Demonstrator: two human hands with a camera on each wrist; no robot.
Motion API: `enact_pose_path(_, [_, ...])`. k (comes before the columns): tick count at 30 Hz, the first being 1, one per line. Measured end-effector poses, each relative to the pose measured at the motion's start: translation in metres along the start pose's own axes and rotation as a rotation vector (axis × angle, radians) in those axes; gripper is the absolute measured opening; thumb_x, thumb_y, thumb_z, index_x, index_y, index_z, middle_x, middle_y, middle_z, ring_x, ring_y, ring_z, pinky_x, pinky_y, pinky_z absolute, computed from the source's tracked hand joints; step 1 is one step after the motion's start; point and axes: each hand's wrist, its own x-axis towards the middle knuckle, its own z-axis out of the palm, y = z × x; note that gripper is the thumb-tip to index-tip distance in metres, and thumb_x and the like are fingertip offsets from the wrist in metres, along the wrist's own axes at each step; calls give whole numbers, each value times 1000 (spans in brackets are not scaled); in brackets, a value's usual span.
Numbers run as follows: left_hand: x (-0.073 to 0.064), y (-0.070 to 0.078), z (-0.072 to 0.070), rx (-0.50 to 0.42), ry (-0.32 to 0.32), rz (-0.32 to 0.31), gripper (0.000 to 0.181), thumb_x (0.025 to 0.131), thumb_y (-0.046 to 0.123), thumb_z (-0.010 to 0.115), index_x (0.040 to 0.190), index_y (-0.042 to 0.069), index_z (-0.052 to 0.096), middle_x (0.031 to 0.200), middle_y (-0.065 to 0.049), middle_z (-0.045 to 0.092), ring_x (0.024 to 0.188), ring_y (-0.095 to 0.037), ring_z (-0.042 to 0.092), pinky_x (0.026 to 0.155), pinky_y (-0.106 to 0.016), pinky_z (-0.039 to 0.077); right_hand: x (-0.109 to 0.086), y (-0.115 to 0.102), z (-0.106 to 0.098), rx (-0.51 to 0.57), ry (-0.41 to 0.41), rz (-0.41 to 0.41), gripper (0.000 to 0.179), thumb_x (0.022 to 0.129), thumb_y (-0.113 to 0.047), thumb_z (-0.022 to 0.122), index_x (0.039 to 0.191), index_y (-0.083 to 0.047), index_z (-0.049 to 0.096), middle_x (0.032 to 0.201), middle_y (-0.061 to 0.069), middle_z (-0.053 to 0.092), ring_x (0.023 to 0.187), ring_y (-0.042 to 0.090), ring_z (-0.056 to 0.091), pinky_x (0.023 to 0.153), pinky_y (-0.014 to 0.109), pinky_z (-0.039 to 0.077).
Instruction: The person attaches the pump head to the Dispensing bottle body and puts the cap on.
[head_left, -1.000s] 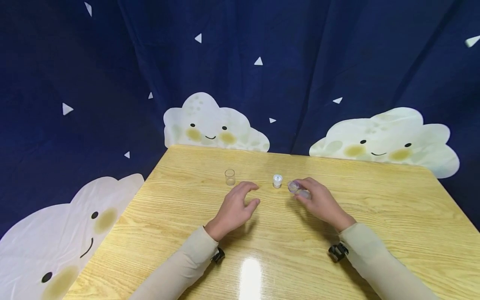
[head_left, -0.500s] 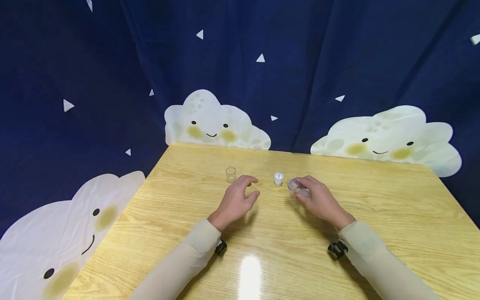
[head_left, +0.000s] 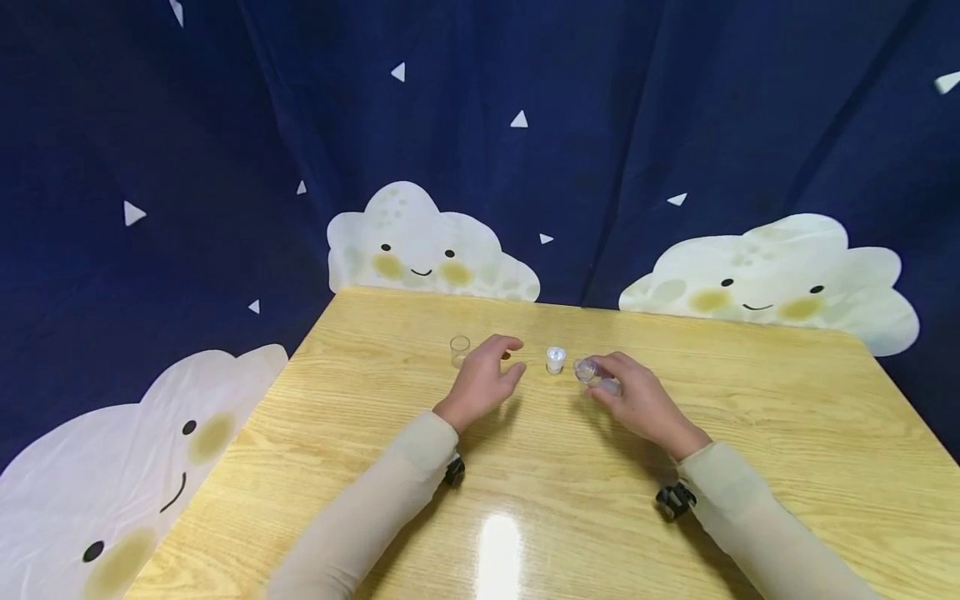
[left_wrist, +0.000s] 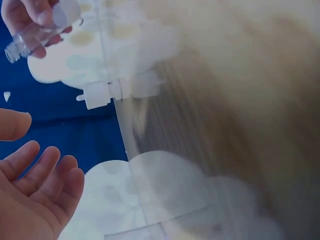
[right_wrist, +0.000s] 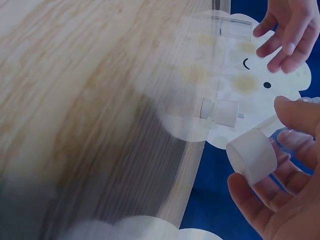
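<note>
My right hand [head_left: 641, 400] grips a small clear bottle [head_left: 586, 372] above the table, tilted with its mouth to the left. The left wrist view shows its threaded neck [left_wrist: 18, 49] uncovered; a white base [right_wrist: 251, 156] is plain in the right wrist view. A small white pump head [head_left: 555, 359] with a short nozzle stands upright on the table between the hands. My left hand [head_left: 482, 385] hovers left of it, fingers loosely bent and apart, holding nothing. Behind that hand stands a clear cylindrical cover [head_left: 459, 348], partly hidden by it.
Everything stands on a light wood-grain table [head_left: 375, 425]. A dark blue curtain [head_left: 465, 150] with cloud prints hangs along its back edge and left side. Black wrist cameras sit under both sleeves.
My left hand has moved forward and slightly right, nearer the pump head, and now overlaps the clear cover. The right hand holds the bottle in nearly the same place.
</note>
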Motion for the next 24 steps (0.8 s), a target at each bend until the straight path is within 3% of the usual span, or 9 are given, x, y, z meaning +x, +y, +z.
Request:
enact_pose_path(7, [26,2,12,-73,-28,-102,39,98,21,61,134,7,58,132,-9,62,120,-31,61,96,-39,53,3,-3,-2,-16,10,-3,37,85,-9,77,119,-1,67,103,13,69,92,28,66,80,46,52])
enact_pose_path(12, [38,1,19,-92,-68,-156,40,98,19,62,136,8,57,135,-8,61,122,-29,61,96,-36,53,4,-3,0,-9,0,-11,38,85,-9,77,120,0,66,103,13,68,93,28,66,81,47,53])
enact_pose_path(18, [45,-1,29,-99,-106,-187,44,95,21,66,137,10,56,136,-7,61,120,-26,61,95,-34,53,5,-5,3,3,-16,-14,39,86,-9,76,122,0,65,104,14,68,94,28,66,80,47,52])
enact_pose_path(24, [53,1,43,-64,-154,-174,55,91,29,72,139,10,54,136,-7,62,117,-23,64,96,-33,53,4,-6,4,-8,-19,-7,38,86,-9,76,121,0,65,104,14,68,93,28,66,78,46,52])
